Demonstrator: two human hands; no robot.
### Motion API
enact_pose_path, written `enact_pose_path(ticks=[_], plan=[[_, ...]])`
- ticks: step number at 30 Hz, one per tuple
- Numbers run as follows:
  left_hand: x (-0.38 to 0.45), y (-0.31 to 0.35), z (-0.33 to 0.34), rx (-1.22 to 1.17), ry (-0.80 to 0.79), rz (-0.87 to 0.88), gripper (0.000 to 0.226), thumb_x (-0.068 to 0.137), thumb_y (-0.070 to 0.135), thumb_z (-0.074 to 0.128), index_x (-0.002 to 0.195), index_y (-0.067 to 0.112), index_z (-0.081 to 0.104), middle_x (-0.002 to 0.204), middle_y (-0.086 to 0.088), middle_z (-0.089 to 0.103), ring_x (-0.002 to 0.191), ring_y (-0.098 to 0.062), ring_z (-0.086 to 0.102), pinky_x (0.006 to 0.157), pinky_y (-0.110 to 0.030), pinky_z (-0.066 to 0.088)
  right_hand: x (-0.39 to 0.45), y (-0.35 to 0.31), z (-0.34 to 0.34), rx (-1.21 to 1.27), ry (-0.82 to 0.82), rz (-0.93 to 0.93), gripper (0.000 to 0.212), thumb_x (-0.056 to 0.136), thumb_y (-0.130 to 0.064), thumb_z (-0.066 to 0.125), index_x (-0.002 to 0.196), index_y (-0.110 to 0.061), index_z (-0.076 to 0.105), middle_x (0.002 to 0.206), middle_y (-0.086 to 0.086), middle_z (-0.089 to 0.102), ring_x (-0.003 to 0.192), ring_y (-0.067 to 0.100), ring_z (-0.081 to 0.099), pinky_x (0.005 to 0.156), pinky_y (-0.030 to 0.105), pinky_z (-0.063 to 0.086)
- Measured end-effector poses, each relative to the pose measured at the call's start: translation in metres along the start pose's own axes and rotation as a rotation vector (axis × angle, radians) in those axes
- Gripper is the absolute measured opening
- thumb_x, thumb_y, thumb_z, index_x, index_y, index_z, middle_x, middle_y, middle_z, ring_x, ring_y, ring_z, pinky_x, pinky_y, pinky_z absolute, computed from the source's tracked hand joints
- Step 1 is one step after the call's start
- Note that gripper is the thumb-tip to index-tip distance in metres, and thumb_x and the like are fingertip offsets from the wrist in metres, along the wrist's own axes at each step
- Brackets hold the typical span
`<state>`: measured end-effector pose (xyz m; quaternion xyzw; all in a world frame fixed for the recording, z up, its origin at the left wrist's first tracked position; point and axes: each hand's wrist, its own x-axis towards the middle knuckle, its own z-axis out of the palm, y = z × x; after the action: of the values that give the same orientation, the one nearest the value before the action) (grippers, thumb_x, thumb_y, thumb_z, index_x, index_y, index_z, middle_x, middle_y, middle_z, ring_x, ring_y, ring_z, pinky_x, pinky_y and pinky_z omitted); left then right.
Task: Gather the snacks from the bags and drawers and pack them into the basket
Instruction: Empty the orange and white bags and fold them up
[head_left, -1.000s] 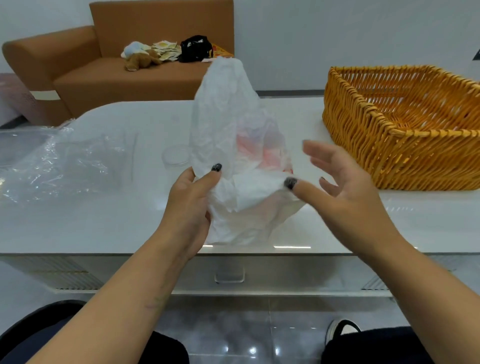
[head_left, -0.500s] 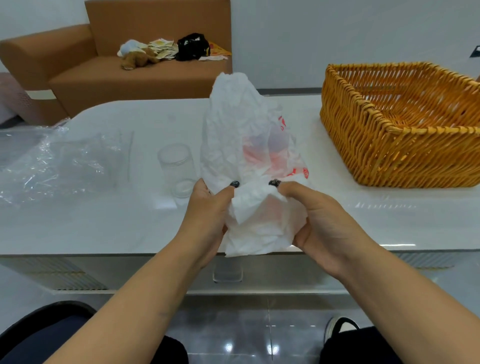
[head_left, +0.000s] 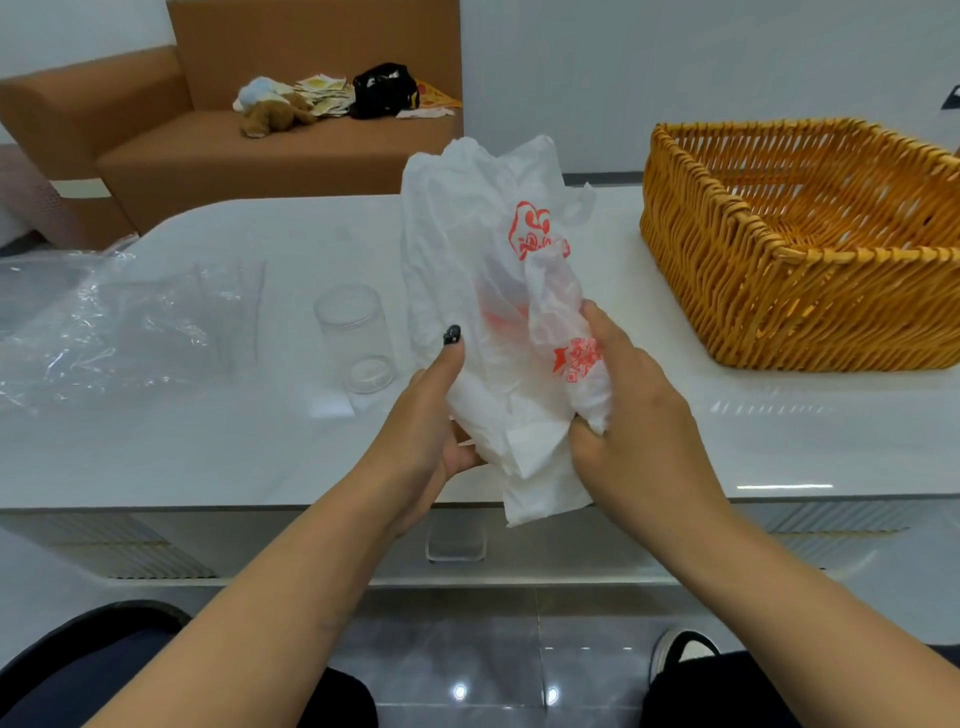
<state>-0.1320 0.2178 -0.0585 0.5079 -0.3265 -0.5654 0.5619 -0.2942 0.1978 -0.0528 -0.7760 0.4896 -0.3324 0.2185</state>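
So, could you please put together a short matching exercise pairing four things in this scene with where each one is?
Things:
1. white plastic bag
2. wicker basket
3. clear jar
4. stuffed toy

Places:
A. on the brown sofa
B. on the table, just left of the bag
C. held in both hands, left hand and right hand
D. on the table's right side

Pairs: 1-C, 2-D, 3-B, 4-A

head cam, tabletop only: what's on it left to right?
clear plastic bag → clear jar → left hand → white plastic bag → right hand → wicker basket
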Motion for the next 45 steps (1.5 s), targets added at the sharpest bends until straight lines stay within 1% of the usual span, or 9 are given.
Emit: enact_pose_path(ticks=[4,9,13,16,20,27,31,36,45], plan=[[-0.001,-0.002,-0.001,0.067,-0.117,-0.024,0.07,0.082,0.069,0.051,0.14,0.029,0.047,0.131,0.001,0.064,0.115,-0.022,0.064,0.097,-0.049,0.052,-0.008,-0.004,0.007,-0.435,-0.148,-0.044,0.091,0.09,-0.013,0.053,0.15,-0.04,-0.009,0.147,0.0,0.022,0.079,0.026,0.056,0.063,0.033,0.043],[-0.002,-0.003,-0.003,0.131,-0.1,-0.004,0.061,0.089,0.056,0.059,0.137,0.019,0.05,0.125,-0.003,0.067,0.112,-0.022,0.066,0.095,-0.048,0.052,-0.015,-0.015,0.022,-0.46,-0.219,-0.196,0.085,0.094,-0.016,0.051,0.152,-0.035,-0.008,0.159,0.007,-0.001,0.106,0.031,0.052,0.071,0.038,0.05],[-0.002,0.001,-0.006,0.117,-0.047,0.072,0.036,0.098,0.034,0.053,0.131,0.02,0.056,0.116,-0.002,0.072,0.107,-0.021,0.069,0.091,-0.041,0.054,-0.02,-0.01,0.032,-0.32,-0.317,-0.263,0.108,0.08,-0.002,0.062,0.151,-0.024,-0.016,0.16,0.007,-0.011,0.132,0.031,0.035,0.089,0.035,0.047],[-0.001,0.003,-0.011,0.167,-0.012,0.104,0.032,0.099,0.031,0.053,0.127,0.019,0.059,0.111,-0.003,0.073,0.102,-0.02,0.07,0.08,-0.033,0.057,-0.018,-0.005,0.031,-0.183,-0.368,-0.367,0.099,0.08,-0.002,0.055,0.152,-0.013,-0.013,0.161,0.003,-0.012,0.149,0.017,0.002,0.119,0.036,0.019],[-0.002,0.005,-0.017,0.197,0.049,0.095,0.029,0.1,0.025,0.052,0.127,0.016,0.058,0.108,-0.003,0.074,0.096,-0.019,0.072,0.069,-0.027,0.058,-0.01,-0.001,0.007,0.056,-0.472,-0.299,0.084,0.088,-0.021,0.057,0.153,-0.031,0.005,0.158,-0.018,0.01,0.142,-0.009,0.009,0.116,0.015,0.013],[-0.002,0.007,-0.024,0.34,0.05,0.123,0.026,0.1,0.018,0.054,0.125,0.024,0.058,0.11,0.004,0.073,0.099,-0.017,0.071,0.076,-0.032,0.057,0.01,0.012,-0.027,0.114,-0.176,-0.372,0.055,0.09,-0.04,0.055,0.142,-0.041,0.036,0.15,-0.019,0.035,0.138,-0.005,0.028,0.112,0.017,0.029],[-0.003,0.006,-0.025,0.666,0.005,0.276,0.028,0.1,0.014,0.049,0.115,0.036,0.058,0.108,0.011,0.069,0.1,-0.008,0.067,0.087,-0.033,0.056,0.014,0.015,-0.028,-0.074,-0.115,-0.427,0.062,0.091,-0.039,0.055,0.148,-0.037,0.03,0.16,-0.007,0.015,0.148,0.013,0.01,0.118,0.037,0.02],[-0.009,0.002,-0.022,1.064,-0.167,0.462,0.03,0.095,0.003,0.044,0.099,0.031,0.055,0.097,0.017,0.055,0.093,0.005,0.053,0.076,-0.009,0.039,0.013,0.017,-0.016,-0.112,-0.247,-0.279,0.091,0.078,-0.06,0.063,0.149,-0.048,0.008,0.158,-0.018,-0.019,0.145,0.009,-0.02,0.115,0.033,0.004],[-0.021,-0.001,-0.004,0.922,-0.239,0.753,0.03,0.08,-0.007,0.045,0.097,0.004,0.068,0.087,-0.002,0.065,0.082,-0.017,0.061,0.071,-0.029,0.049,0.021,0.015,-0.008,0.218,-0.334,-0.074,0.095,0.055,-0.051,0.078,0.139,-0.039,0.037,0.137,-0.017,0.046,0.123,-0.004,0.045,0.101,0.022,0.042]])
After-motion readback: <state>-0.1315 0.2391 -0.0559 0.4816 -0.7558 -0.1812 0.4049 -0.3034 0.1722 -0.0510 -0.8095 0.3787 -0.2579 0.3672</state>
